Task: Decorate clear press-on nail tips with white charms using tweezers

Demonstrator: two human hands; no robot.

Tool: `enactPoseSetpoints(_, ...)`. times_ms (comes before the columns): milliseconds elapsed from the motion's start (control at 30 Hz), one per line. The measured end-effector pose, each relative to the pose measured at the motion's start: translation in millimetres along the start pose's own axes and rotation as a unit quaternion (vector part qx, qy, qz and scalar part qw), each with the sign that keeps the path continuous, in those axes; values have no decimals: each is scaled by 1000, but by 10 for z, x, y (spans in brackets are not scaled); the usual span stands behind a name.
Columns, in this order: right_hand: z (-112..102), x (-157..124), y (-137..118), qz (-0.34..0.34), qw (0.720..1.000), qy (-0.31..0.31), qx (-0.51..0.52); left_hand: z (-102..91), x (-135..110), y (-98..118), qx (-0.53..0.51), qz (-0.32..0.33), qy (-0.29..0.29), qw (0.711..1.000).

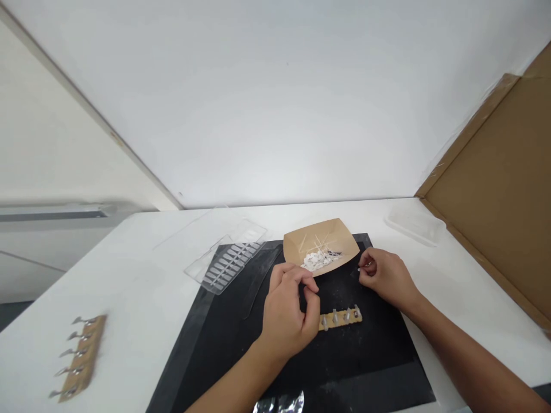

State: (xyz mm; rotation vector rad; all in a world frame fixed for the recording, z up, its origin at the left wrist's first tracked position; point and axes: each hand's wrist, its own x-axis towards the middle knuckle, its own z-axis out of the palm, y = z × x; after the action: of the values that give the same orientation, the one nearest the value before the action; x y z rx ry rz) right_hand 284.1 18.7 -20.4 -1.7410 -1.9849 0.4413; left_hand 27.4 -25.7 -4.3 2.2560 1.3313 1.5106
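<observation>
My left hand (290, 312) hovers over the left end of a tan strip (340, 318), thumb and forefinger curled together; anything between them is too small to make out. Several small translucent pieces stand in a row along that strip, and my hand hides its left part. To the right, my right hand (385, 278) pinches a tiny pale piece (360, 269) just beyond the corner of a brown paper tray (297, 244). Inside the tray lie white scraps (318, 260) and thin sticks. Both hands are above a black mat (344, 367).
A clear compartment case (228, 267) with rows of pale nail tips lies at the mat's upper left. On the white table's left stands another strip (84, 358) with several metal clips. A clear lid (415, 225) sits back right, near a cardboard wall (495, 166). Shiny foil (290, 403) is at the front.
</observation>
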Motion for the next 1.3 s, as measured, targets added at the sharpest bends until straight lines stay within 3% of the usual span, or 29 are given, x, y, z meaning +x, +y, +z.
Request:
enactPoseSetpoints(267, 1, 16, 69, 27, 991, -19, 129, 33, -69, -28, -47, -32, -5, 998)
enactPoseSetpoints(667, 39, 46, 159, 55, 952, -33, 300, -20, -29, 52, -18, -3, -26, 1000)
enactPoseSetpoints(967, -27, -120, -195, 20, 876, -24, 481, 3, -13, 115, -53, 70, -69, 994)
enactPoseSetpoints(1133, 28, -289, -455, -6, 847, -38, 530, 49, -11, 143, -81, 52, -82, 992)
enactPoseSetpoints(1300, 88, -350, -543, -23, 821, -42, 569, 73, -6, 115, -102, 46, -73, 991)
